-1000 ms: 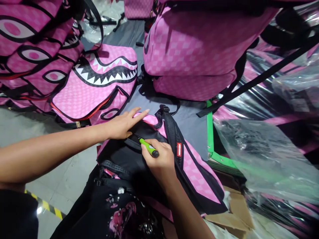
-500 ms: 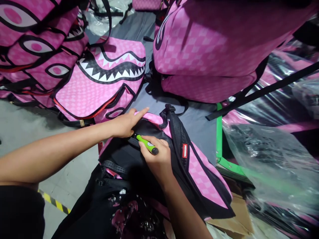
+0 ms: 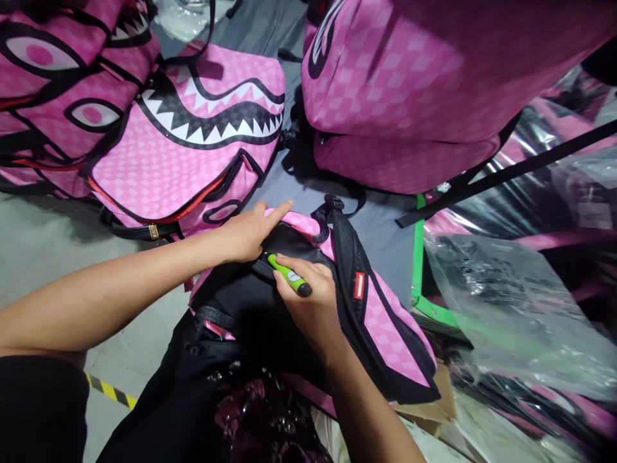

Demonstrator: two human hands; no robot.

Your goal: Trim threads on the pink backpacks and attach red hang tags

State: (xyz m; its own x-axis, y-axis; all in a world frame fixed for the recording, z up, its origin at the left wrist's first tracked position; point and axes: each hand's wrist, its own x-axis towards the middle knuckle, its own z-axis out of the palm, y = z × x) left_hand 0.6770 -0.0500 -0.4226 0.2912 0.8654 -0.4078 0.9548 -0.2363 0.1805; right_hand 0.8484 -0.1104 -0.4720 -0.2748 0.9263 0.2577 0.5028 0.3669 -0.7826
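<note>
Your right hand [image 3: 311, 308] is closing around a green marker [image 3: 289, 275], gripping it like a pen, with the black cap end pointing toward your wrist and the tip pressing into the black panel of the backpack [image 3: 385, 334] lying in front of you. The marker's long axis is running from lower right to upper left, so the tip is lying up and to the left of the grip, just beside your left hand. Your left hand [image 3: 250, 231] is lying flat and open on the backpack's upper pink edge, fingers extended toward the strap [image 3: 347, 257], holding nothing but pressing the fabric down; it is the hand nearer the tip. Beyond, a pink shark-mouth bag [image 3: 193, 173] is resting at the grey table's [image 3: 385, 225] far left, and clear plastic wrap [image 3: 506, 302] is lying at its right edge.
</note>
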